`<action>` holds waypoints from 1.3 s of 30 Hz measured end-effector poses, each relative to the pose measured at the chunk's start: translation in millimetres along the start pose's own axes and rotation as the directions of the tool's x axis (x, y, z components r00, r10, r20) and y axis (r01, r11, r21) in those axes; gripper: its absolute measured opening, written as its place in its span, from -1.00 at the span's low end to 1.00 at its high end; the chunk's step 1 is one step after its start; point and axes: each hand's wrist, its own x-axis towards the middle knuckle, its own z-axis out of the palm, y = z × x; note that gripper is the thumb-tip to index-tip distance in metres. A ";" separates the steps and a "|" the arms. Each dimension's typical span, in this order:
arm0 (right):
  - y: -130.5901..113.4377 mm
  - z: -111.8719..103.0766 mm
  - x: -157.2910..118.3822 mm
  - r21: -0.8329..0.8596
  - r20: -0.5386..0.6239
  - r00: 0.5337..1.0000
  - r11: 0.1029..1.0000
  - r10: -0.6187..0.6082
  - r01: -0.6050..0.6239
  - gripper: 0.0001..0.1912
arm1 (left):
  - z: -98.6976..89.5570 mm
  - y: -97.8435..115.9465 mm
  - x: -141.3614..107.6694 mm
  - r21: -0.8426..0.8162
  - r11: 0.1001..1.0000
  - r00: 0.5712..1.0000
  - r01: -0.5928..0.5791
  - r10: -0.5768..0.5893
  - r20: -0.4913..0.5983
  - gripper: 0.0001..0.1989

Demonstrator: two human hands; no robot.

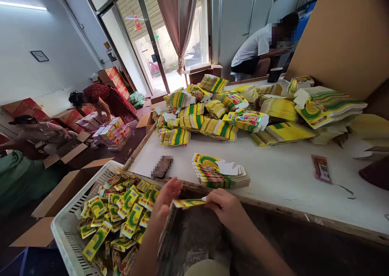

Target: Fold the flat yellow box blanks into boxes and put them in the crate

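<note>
While the right hand point(225, 207) had the end of a yellow carton point(190, 203) pinched between thumb and fingers, the left hand point(168, 195) was pretty much wide open at the carton's other end, fingers up and not closed on anything. Couldn't really tell if the left palm was touching it or just beside it. The carton sat roughly level between the two hands, just off the near edge of the white-topped table point(282, 166). Right past it, on the tabletop, was a fanned stack of flat cartons point(220, 173), with a small item point(162, 166) to its left, too blurred to make out. Behind those was a big messy heap of carton bundles point(197, 120), yellow with green, and a small brown packet point(321, 168) lay off to the right. Over on the left, below the tabletop, a white plastic crate point(57, 231) held loads of loose yellow boxes point(132, 219), all jumbled up. Three other people were around too: one in a white shirt point(253, 45) sitting beyond the table, and two over by the boxes on the left.
</note>
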 end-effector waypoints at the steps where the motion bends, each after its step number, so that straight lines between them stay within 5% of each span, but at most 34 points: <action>1: -1.4 -3.8 0.6 -0.103 0.030 0.995 0.990 -0.091 0.094 -0.82 | -3.1 6.4 0.3 0.068 0.998 0.998 0.010 -0.014 0.066 0.10; 3: -5.2 -5.9 0.9 -0.190 0.102 0.967 0.950 -0.233 0.249 -0.82 | -0.7 13.3 0.2 0.295 0.953 0.969 0.067 -0.132 0.207 0.18; 6: -5.7 2.4 -2.2 -0.147 0.053 0.957 0.945 -0.287 0.292 -0.88 | 18.4 7.7 -1.4 0.493 0.862 0.907 0.118 -0.296 0.299 -0.15; 10: 9.1 22.6 -10.9 0.160 -0.212 0.973 0.985 0.092 -0.059 -0.31 | 41.7 -10.0 -5.2 0.478 0.867 0.963 0.141 -0.232 0.136 -0.33; 13: 15.8 38.7 -15.1 0.491 -0.038 0.947 0.831 0.320 -0.262 -0.33 | 50.0 -18.5 -7.3 0.478 0.873 0.984 0.101 -0.159 0.083 -0.30; 20: 6.0 55.2 -13.6 0.733 0.283 0.855 0.477 0.436 -0.486 -0.32 | 59.1 -32.3 -15.2 0.526 0.849 0.998 -0.056 0.036 0.048 -0.33; 23: 5.8 53.1 -15.4 0.752 0.346 0.839 0.411 0.419 -0.515 -0.23 | 57.0 -34.9 -20.3 0.565 0.824 0.999 -0.031 0.030 0.011 -0.37; 26: 4.1 50.9 -17.8 0.717 0.324 0.850 0.479 0.415 -0.507 -0.14 | 53.5 -34.5 -22.8 0.576 0.818 1.000 -0.003 -0.014 0.026 -0.42; 32: -7.9 46.7 -22.8 0.402 0.215 0.968 0.892 0.126 -0.206 -0.38 | 45.9 -44.7 -17.5 0.558 0.829 0.996 0.026 -0.069 0.056 -0.40; 35: -0.2 46.8 -23.4 0.287 0.146 0.989 0.956 0.012 -0.054 -0.49 | 45.3 -52.0 -15.7 0.547 0.835 0.998 0.056 -0.047 -0.031 -0.27; 39: 22.2 44.6 -20.6 0.208 -0.050 0.998 0.978 0.043 -0.032 -0.59 | 45.1 -47.3 -14.1 0.670 0.727 0.985 0.148 -0.050 -0.162 -0.35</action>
